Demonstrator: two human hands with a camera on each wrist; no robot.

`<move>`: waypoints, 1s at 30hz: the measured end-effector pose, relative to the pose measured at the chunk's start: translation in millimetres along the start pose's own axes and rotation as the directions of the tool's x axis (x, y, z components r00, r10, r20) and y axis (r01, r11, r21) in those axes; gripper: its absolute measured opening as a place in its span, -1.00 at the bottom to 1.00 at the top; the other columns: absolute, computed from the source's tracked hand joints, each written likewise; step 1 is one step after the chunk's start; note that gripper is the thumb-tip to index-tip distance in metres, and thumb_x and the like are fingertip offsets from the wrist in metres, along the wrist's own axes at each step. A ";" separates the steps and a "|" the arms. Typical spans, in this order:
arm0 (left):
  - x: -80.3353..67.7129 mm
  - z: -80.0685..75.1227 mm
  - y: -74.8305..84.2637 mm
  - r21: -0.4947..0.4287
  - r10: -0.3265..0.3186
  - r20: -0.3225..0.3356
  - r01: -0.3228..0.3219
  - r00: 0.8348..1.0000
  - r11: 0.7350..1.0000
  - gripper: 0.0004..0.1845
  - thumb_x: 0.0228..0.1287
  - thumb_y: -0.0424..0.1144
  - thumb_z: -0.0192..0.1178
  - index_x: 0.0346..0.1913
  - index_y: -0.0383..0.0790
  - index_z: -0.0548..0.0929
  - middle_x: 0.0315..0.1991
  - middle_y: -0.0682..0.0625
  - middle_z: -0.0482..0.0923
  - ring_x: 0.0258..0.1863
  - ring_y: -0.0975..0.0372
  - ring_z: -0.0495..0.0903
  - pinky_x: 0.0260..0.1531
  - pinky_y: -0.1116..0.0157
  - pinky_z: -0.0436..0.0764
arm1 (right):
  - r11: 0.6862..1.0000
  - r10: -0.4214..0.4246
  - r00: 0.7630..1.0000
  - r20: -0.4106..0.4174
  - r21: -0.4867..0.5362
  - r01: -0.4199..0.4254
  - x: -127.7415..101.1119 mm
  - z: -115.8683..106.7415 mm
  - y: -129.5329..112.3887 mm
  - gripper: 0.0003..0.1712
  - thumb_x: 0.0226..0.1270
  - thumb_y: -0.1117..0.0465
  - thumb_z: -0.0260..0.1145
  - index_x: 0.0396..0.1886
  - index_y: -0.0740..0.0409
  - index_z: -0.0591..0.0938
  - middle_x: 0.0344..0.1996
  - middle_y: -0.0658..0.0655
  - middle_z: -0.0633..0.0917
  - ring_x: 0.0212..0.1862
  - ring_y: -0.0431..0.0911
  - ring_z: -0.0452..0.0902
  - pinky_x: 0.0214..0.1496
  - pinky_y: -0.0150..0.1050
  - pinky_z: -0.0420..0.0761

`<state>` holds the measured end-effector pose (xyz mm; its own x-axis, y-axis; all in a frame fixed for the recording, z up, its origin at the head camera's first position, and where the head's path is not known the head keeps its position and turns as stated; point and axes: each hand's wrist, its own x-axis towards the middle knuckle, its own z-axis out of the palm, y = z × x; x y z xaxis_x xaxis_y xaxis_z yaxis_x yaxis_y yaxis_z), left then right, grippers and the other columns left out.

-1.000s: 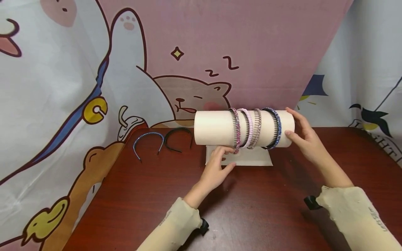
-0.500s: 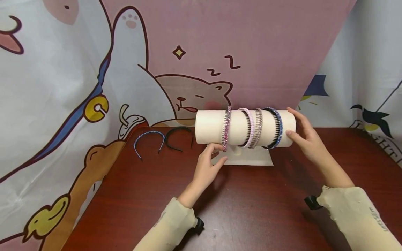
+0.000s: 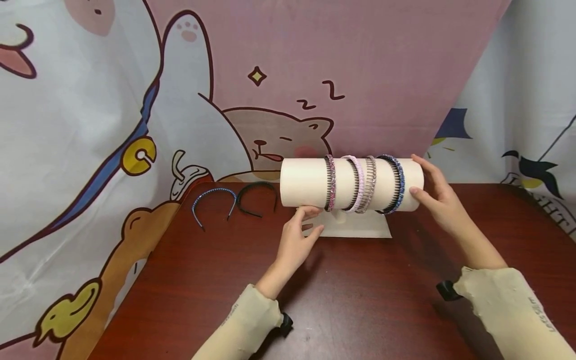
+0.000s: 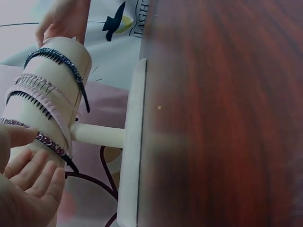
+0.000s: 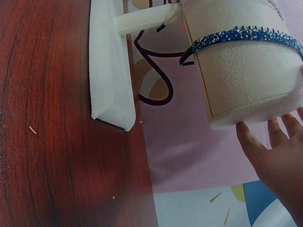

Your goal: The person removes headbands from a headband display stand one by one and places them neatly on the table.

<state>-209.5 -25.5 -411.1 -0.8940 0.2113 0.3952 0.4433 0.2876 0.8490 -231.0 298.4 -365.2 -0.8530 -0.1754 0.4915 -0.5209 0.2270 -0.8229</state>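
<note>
Evenly does it: four headbands on one roll

Here, the cream roll lies level on its post and flat base, near the back edge of the tabletop. The left hand is by its underside, thumb and fingers apart beside the glittery pink headband; whether a fingertip touches it cannot be told. The right hand grips the roll's right end, thumb in front, fingers over the rim.

To set that headband well, a person would do best to brace the roll firmly, guide both tips down together and square the arch to its neighbours, easing the teeth along without scraping the covering.

The roll's skin looks soft and finely grained. The pale pink headband looks wrapped and puckered, the beige headband beside it beaded, and the dark blue headband crusted with sparkle over black comb teeth. A slim light blue headband and a black headband lie as curves towards the tabletop's back left corner.
</note>
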 end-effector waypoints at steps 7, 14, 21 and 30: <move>-0.4 5.4 -0.3 0.078 0.004 0.105 -0.012 0.994 0.997 -0.51 0.32 -0.36 0.28 0.30 -0.18 0.47 0.28 -0.07 0.55 0.23 0.01 0.55 0.15 -0.02 0.62 | 1.000 0.001 1.000 -0.001 -0.003 -0.001 0.7 0.1 -0.5 -0.24 0.45 0.49 0.06 0.59 0.09 0.12 0.44 -0.09 0.27 0.27 -0.36 0.29 0.05 -0.70 0.46; 2.3 15.0 -1.1 0.065 0.007 0.158 -0.018 0.987 0.998 -0.50 0.33 -0.35 0.26 0.32 -0.16 0.47 0.25 -0.12 0.50 0.21 0.00 0.53 0.10 0.02 0.65 | 1.000 0.015 1.000 -0.003 -0.022 -0.016 0.0 0.4 0.0 -0.24 0.46 0.47 0.07 0.59 0.08 0.11 0.46 -0.06 0.26 0.28 -0.37 0.28 0.05 -0.70 0.47; 4.2 21.3 -1.2 -0.034 -0.002 0.221 0.010 0.975 0.999 -0.47 0.33 -0.33 0.26 0.33 -0.09 0.42 0.29 -0.12 0.37 0.26 -0.08 0.47 0.12 0.00 0.64 | 1.000 0.008 1.000 -0.007 -0.024 -0.008 -0.2 0.5 1.1 -0.23 0.45 0.48 0.07 0.59 0.08 0.12 0.45 -0.07 0.26 0.28 -0.36 0.27 0.05 -0.70 0.45; -1.7 23.6 -1.7 0.033 -0.025 0.290 0.016 0.957 0.999 -0.34 0.34 -0.30 0.27 0.45 -0.03 0.28 0.44 -0.03 0.28 0.38 -0.01 0.37 0.19 0.10 0.58 | 0.999 0.012 1.000 -0.011 -0.038 -0.012 0.0 1.0 0.6 -0.22 0.45 0.48 0.08 0.59 0.05 0.12 0.45 -0.08 0.26 0.27 -0.36 0.28 0.03 -0.70 0.46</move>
<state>-207.2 -4.3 -421.5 -0.8473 0.4661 0.2547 0.4305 0.3218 0.8433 -231.3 297.6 -365.9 -0.8594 -0.1623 0.4850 -0.5114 0.2653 -0.8174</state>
